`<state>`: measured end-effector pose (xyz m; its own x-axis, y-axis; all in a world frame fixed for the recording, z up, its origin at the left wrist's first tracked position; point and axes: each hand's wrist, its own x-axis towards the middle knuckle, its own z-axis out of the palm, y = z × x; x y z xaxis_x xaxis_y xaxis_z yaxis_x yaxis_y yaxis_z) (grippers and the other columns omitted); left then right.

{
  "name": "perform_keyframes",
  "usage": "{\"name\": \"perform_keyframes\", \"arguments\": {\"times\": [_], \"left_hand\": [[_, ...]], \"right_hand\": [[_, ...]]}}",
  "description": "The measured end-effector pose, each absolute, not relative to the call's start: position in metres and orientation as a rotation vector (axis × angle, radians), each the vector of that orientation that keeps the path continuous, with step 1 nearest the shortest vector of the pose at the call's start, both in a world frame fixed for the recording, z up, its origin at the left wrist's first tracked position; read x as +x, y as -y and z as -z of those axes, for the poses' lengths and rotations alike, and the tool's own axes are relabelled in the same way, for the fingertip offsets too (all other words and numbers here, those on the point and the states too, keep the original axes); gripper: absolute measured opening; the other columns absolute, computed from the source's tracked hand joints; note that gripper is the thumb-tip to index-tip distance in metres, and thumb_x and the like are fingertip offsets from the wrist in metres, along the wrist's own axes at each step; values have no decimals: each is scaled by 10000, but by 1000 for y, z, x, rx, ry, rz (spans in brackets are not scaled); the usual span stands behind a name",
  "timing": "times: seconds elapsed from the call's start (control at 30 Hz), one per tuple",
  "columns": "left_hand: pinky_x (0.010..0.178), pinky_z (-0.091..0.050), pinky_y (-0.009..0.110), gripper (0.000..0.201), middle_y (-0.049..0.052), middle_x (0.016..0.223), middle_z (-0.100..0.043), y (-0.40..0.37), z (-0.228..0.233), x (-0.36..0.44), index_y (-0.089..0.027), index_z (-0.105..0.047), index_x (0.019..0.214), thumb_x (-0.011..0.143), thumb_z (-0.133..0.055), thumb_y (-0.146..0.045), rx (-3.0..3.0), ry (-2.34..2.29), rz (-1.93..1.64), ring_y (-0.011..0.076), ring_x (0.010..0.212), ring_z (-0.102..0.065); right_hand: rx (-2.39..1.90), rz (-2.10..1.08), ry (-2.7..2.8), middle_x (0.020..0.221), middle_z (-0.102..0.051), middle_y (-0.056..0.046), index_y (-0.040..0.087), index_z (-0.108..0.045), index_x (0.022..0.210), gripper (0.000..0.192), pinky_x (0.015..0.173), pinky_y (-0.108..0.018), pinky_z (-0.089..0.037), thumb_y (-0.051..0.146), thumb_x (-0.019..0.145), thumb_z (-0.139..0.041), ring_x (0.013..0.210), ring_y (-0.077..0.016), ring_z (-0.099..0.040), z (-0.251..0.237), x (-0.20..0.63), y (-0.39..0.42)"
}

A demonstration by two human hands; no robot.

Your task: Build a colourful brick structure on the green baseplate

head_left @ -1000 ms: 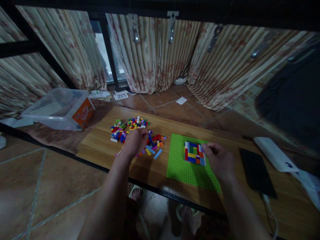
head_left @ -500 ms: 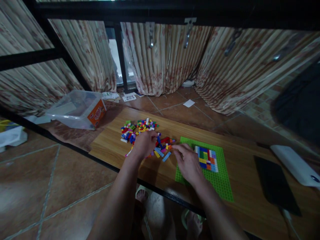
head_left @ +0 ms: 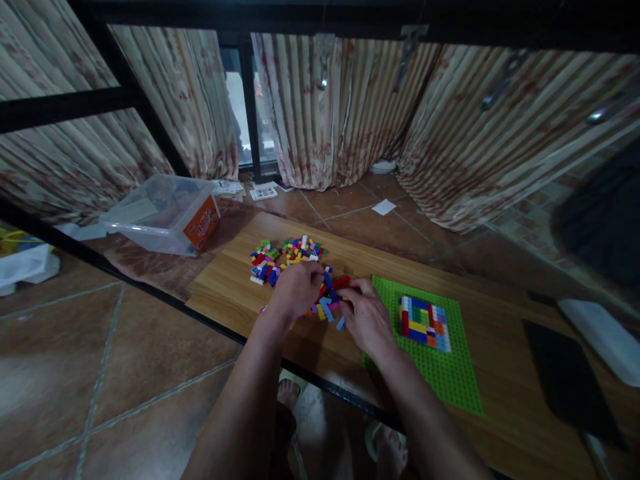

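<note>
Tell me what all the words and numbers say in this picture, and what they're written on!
None can be read.
Orange label on the clear plastic box: red and white print, too blurred.
White cards on the floor by the curtain: dark marks, too small.
The loose bricks, the green baseplate and both hands show no writing.

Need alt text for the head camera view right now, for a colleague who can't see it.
Both hands, left hand and right hand, reach into a pile of small coloured bricks on a wooden table. Just right of them lies a green baseplate bearing a flat multicoloured brick patch; a clear plastic bin sits beyond on the left.
</note>
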<state>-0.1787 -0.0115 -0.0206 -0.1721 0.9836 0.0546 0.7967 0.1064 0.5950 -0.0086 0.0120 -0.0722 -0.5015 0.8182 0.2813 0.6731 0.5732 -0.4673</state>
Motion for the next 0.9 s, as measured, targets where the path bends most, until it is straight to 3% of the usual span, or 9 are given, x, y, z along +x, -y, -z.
{"name": "perform_keyframes", "arguments": {"times": [0.27,0.37,0.47,0.6,0.9], "left_hand": [[666,-436,250,233,47,823,-714,12,22,-179,-179,-723,882,851,-493,-196,1753,-2028,-730,162,725,-609],[665,-438,250,236,42,806,-715,10,22,-177,-183,-724,895,847,-494,-199,1766,-2031,-722,164,721,-611],[659,-437,250,253,35,776,-712,9,22,-172,-191,-728,922,850,-486,-198,1786,-2015,-700,164,705,-610],[654,-437,245,258,36,795,-716,7,23,-166,-192,-728,935,842,-488,-182,1821,-1981,-676,159,697,-614],[646,-422,243,252,21,788,-706,6,26,-161,-194,-715,865,851,-463,-188,1922,-1925,-699,148,685,-602]], "right_hand": [[-1205,-528,2233,1049,-586,-81,229,-699,904,188,851,-361,-486,223,861,-516,969,-223,-594,62,-9,-7],[-1213,-643,2090,960,-645,-66,218,-679,896,177,790,-336,-494,244,865,-507,868,-197,-626,50,-3,-3],[-1272,-829,1848,839,-697,-40,209,-675,856,157,725,-314,-503,309,838,-556,749,-175,-643,41,12,0],[-1325,-992,1601,801,-723,-42,194,-687,824,184,717,-319,-520,362,756,-651,742,-183,-661,37,44,-2],[-1577,-882,1639,853,-757,-46,218,-755,801,207,750,-357,-539,378,684,-694,793,-225,-694,26,130,-15]]}}
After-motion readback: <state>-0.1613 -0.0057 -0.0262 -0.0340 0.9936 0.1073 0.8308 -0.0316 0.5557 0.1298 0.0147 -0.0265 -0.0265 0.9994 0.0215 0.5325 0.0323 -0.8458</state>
